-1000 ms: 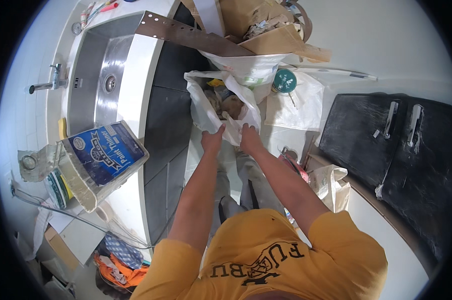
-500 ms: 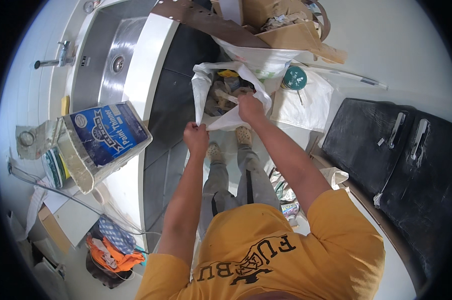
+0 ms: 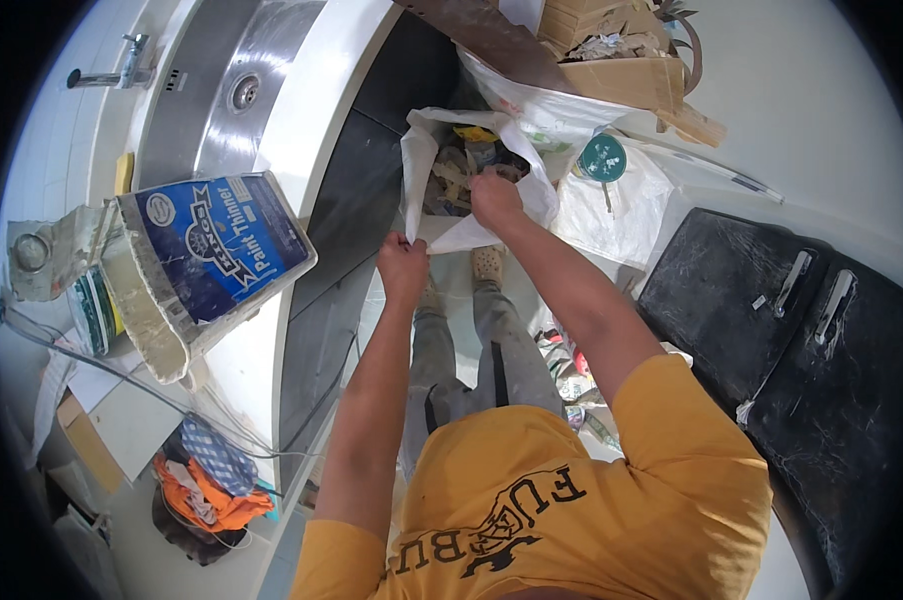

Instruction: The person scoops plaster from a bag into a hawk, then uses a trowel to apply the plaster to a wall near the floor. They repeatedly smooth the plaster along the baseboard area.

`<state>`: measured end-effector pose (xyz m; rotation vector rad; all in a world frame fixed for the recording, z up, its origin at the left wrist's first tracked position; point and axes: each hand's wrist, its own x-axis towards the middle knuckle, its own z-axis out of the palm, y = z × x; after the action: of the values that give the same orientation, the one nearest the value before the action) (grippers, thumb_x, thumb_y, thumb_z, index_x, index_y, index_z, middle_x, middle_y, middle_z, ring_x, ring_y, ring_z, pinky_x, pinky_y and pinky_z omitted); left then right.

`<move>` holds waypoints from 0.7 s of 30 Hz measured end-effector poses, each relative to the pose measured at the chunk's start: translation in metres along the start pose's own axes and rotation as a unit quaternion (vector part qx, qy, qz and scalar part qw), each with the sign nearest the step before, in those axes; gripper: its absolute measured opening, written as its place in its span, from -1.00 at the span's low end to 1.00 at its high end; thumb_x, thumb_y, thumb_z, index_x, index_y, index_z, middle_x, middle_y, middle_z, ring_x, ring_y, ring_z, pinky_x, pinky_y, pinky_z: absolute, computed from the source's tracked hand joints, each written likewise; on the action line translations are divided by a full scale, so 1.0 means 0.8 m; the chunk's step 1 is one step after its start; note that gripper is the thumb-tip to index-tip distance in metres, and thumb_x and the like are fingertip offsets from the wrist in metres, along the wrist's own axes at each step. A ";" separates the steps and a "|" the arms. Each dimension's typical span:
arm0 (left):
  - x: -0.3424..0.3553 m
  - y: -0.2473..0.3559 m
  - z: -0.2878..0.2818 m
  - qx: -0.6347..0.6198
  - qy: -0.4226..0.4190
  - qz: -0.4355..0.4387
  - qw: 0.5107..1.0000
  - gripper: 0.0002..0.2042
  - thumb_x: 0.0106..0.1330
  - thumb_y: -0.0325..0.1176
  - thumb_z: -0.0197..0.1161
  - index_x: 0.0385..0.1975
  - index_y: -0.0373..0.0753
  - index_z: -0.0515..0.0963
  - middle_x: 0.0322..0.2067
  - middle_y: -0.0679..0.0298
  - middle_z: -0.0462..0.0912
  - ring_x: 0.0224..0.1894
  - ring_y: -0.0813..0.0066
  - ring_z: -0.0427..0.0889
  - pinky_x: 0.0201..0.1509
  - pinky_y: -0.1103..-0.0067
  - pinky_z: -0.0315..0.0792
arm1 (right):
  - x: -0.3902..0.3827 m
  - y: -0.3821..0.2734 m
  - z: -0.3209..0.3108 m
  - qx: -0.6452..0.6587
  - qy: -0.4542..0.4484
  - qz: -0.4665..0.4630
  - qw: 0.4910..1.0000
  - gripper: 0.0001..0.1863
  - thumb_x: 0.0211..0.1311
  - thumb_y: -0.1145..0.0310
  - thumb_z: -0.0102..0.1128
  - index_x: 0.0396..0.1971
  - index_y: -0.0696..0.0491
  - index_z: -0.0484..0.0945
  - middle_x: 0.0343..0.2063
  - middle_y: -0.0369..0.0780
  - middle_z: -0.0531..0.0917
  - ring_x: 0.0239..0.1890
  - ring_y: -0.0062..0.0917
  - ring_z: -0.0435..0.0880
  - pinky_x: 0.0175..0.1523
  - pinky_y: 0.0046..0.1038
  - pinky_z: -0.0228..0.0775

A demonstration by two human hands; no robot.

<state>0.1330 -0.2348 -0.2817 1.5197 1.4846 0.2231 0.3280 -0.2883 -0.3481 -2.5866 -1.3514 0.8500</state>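
**White plastic sack [image 3: 459,234] was held by its rim**

The left hand [image 3: 403,268] pinched the sack's near-left edge. The right hand [image 3: 496,202] was at its mouth, over crumpled beige and brown scraps [image 3: 448,184], fingers curled; whether they gripped anything could not be told. The sack stood just beyond a tan perforated clog [image 3: 487,264], between the dark-grey counter front [image 3: 366,185] and a round green-topped can [image 3: 602,158].
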 end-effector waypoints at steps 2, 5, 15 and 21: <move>0.004 -0.003 0.001 -0.003 -0.001 0.006 1.000 -0.85 0.14 -0.45 0.27 -0.42 -0.41 0.50 -0.62 0.12 0.63 -0.55 0.33 0.70 -0.39 0.42 0.51 | 0.003 0.006 0.003 0.011 -0.012 -0.008 1.000 -0.75 0.21 0.51 0.07 -0.15 0.10 0.67 -0.05 0.06 0.55 -0.10 -0.08 0.70 -0.02 -0.12 0.59; 0.008 -0.012 -0.001 -0.012 -0.013 -0.003 1.000 -0.86 0.22 -0.45 0.27 -0.39 -0.39 0.47 -0.59 0.16 0.61 -0.58 0.44 0.65 -0.50 0.49 0.50 | -0.004 0.007 0.002 0.041 -0.008 -0.010 0.999 -0.75 0.22 0.50 0.08 -0.15 0.10 0.67 -0.03 0.05 0.55 -0.09 -0.06 0.69 0.01 -0.12 0.58; 0.008 0.005 0.002 0.002 -0.022 -0.004 1.000 -0.83 0.28 -0.42 0.28 -0.31 -0.40 0.48 -0.54 0.16 0.63 -0.59 0.51 0.61 -0.55 0.54 0.49 | 0.000 0.018 0.004 0.144 -0.051 0.025 0.988 -0.68 0.11 0.51 0.13 -0.12 0.09 0.68 -0.13 0.02 0.63 0.01 -0.08 0.63 0.09 -0.13 0.51; 0.009 0.012 0.001 0.025 -0.025 -0.005 0.999 -0.81 0.31 -0.38 0.31 -0.31 -0.38 0.49 -0.55 0.17 0.63 -0.58 0.52 0.63 -0.54 0.54 0.49 | -0.014 0.008 0.002 0.135 -0.001 -0.006 0.991 -0.78 0.16 0.47 0.15 -0.21 0.16 0.66 -0.15 0.04 0.65 -0.04 -0.09 0.67 0.04 -0.13 0.55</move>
<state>0.1417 -0.2274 -0.2787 1.5465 1.4677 0.1416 0.3267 -0.3012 -0.3467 -2.3692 -1.1612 0.9608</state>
